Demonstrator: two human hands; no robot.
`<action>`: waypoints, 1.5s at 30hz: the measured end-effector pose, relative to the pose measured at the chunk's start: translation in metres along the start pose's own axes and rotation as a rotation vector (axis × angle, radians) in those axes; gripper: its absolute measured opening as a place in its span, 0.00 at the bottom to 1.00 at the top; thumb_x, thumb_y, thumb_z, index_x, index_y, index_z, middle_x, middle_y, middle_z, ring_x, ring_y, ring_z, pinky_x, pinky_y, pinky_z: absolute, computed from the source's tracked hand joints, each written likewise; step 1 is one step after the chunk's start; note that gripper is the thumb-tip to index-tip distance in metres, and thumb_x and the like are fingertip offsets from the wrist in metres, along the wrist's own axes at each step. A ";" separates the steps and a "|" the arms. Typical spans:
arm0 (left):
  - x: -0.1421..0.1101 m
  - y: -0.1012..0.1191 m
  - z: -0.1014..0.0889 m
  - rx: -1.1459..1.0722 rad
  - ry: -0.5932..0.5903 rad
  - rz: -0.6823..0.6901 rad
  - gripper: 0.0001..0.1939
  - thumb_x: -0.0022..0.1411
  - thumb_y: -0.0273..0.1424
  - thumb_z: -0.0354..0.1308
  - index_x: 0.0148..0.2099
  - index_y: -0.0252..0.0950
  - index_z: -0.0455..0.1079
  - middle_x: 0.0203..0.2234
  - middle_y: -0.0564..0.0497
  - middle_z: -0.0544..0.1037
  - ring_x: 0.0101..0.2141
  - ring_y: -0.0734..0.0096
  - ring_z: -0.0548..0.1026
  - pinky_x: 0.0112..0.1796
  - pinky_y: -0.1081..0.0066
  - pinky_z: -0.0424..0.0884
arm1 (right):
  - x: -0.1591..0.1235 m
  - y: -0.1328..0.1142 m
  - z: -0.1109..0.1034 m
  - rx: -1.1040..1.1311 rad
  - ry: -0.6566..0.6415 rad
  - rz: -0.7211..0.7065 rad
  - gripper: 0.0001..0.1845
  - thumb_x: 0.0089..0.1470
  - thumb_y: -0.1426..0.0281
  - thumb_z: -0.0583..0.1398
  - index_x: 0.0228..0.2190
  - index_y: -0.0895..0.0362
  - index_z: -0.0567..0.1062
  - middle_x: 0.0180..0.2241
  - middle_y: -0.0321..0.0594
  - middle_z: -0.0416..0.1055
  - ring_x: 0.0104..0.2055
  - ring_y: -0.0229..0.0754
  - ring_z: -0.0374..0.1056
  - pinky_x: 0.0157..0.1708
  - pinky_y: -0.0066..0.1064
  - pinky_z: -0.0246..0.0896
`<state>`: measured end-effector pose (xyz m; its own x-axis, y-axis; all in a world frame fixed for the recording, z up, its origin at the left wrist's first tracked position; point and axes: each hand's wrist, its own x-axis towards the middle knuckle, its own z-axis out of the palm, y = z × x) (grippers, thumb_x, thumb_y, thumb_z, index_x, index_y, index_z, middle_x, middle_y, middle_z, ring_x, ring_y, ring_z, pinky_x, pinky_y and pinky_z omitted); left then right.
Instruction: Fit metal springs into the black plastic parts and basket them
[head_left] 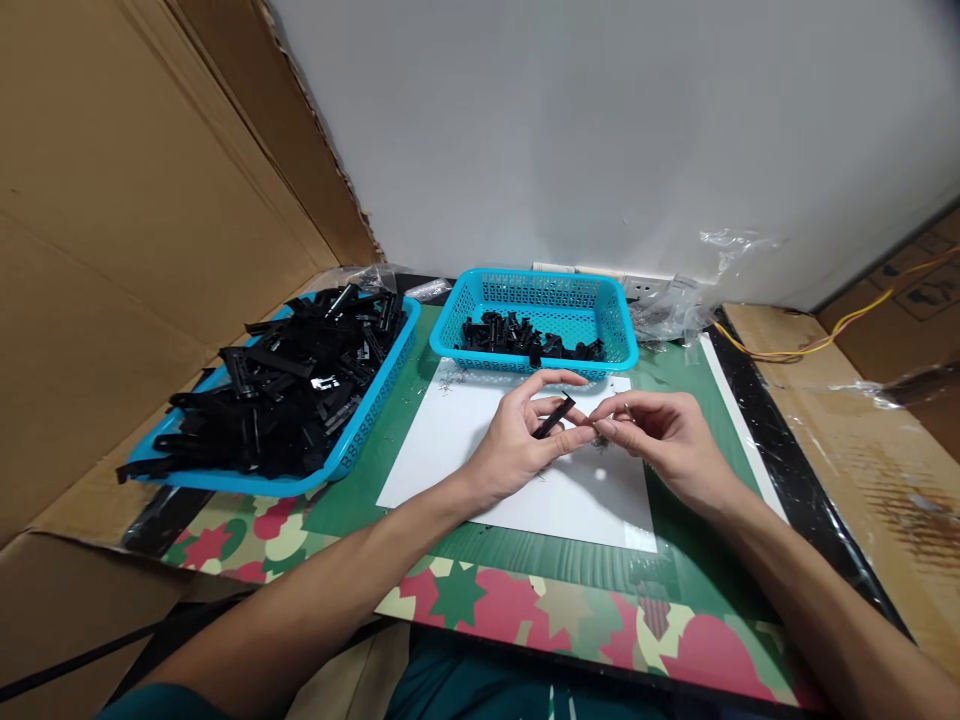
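Note:
Over a white sheet of paper (pixel 450 470), my left hand (pixel 517 435) is closed round a slim black plastic part (pixel 553 418), which slants up out of the fingers. The thumb and forefinger of my right hand (pixel 667 435) are pinched together, touching the fingertips of the left. What the right fingers hold is too small to make out. Below the fingertips lies a little heap of tiny thin metal pieces (pixel 601 442) on the paper. More tiny pieces are scattered near the paper's far left corner.
A blue basket (pixel 375 400) heaped with long black plastic parts (pixel 292 380) stands at left. Behind the paper, another blue basket (pixel 611 310) holds smaller black parts (pixel 510 335). Clear plastic bags (pixel 671 310) lie at back right, near a yellow cable (pixel 817 345). Cardboard (pixel 112 200) walls the left.

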<state>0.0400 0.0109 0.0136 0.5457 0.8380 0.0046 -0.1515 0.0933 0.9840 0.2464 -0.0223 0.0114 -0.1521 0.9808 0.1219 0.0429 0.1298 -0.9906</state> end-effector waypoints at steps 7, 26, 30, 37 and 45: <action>-0.001 0.004 0.002 -0.016 0.002 -0.002 0.28 0.62 0.36 0.73 0.60 0.39 0.68 0.33 0.53 0.79 0.24 0.82 0.71 0.27 0.79 0.64 | -0.001 0.002 0.003 -0.069 0.027 -0.067 0.09 0.62 0.62 0.68 0.37 0.55 0.85 0.28 0.38 0.75 0.27 0.37 0.61 0.27 0.31 0.53; 0.001 -0.001 -0.003 -0.095 -0.022 -0.070 0.31 0.57 0.39 0.77 0.58 0.39 0.69 0.33 0.53 0.78 0.19 0.86 0.63 0.20 0.80 0.57 | -0.009 -0.009 0.005 -0.180 0.014 -0.186 0.09 0.61 0.69 0.67 0.40 0.54 0.89 0.26 0.41 0.79 0.25 0.38 0.65 0.23 0.30 0.56; 0.001 0.000 -0.003 -0.119 -0.049 -0.088 0.30 0.57 0.39 0.77 0.57 0.40 0.70 0.35 0.54 0.77 0.18 0.87 0.62 0.18 0.80 0.55 | -0.010 -0.008 0.004 -0.192 0.024 -0.190 0.08 0.60 0.68 0.67 0.38 0.55 0.89 0.23 0.39 0.74 0.23 0.37 0.60 0.22 0.31 0.52; 0.001 -0.001 -0.002 -0.028 0.013 -0.039 0.29 0.57 0.38 0.77 0.56 0.37 0.72 0.32 0.53 0.77 0.20 0.85 0.66 0.22 0.79 0.60 | -0.008 -0.008 0.008 -0.270 0.130 -0.270 0.08 0.57 0.72 0.67 0.36 0.56 0.88 0.20 0.34 0.65 0.22 0.35 0.56 0.23 0.31 0.51; -0.001 -0.001 0.000 0.360 0.121 0.163 0.22 0.65 0.37 0.70 0.58 0.35 0.74 0.38 0.48 0.80 0.40 0.66 0.78 0.41 0.71 0.73 | -0.003 -0.011 0.002 -0.247 0.110 -0.064 0.07 0.51 0.67 0.69 0.28 0.59 0.86 0.16 0.30 0.58 0.20 0.33 0.51 0.20 0.29 0.47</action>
<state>0.0394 0.0101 0.0125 0.4339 0.8857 0.1653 0.0821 -0.2215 0.9717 0.2447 -0.0266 0.0218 -0.0549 0.9776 0.2033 0.2785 0.2105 -0.9371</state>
